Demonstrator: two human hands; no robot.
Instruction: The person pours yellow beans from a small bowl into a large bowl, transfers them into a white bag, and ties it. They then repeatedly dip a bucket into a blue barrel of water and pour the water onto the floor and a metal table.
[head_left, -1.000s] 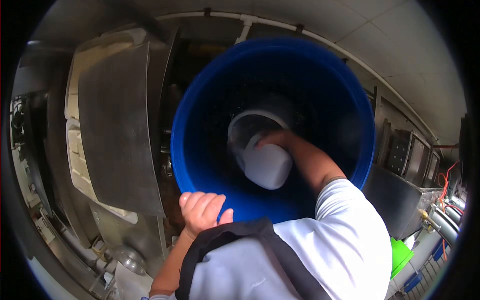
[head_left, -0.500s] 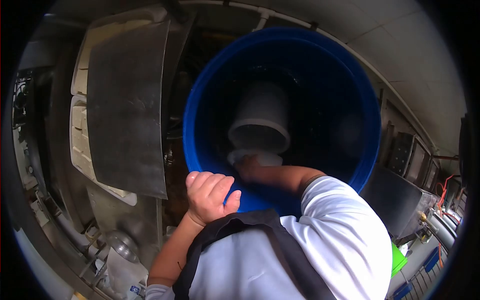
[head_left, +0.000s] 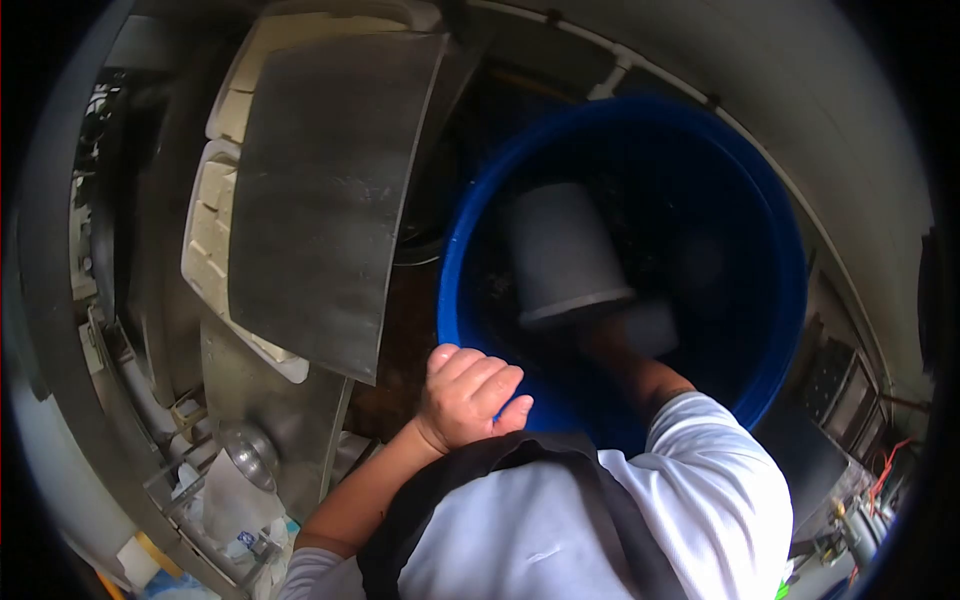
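A large blue barrel (head_left: 452, 285) opens in front of me. My left hand (head_left: 470, 395) has its fingers curled over the barrel's near left rim. My right hand (head_left: 608, 338) is deep inside the barrel, dim and blurred, at the left edge of a small whitish container (head_left: 652, 326) that it seems to grip. Just above this hand, a white bucket (head_left: 565, 245) lies tilted in the barrel with its mouth toward me. The depths of the barrel are too dark to make out.
Left of the barrel, a metal sheet (head_left: 320, 200) partly covers white trays (head_left: 190, 240) holding pale blocks (head_left: 212, 215). A metal bowl (head_left: 248, 458) sits on the steel counter (head_left: 235, 370). White pipes (head_left: 612, 75) run along the wall behind the barrel.
My right hand has moved right inside the barrel with the small whitish container. The bucket's mouth has tipped lower. The view has shifted, while my left hand stays on the rim.
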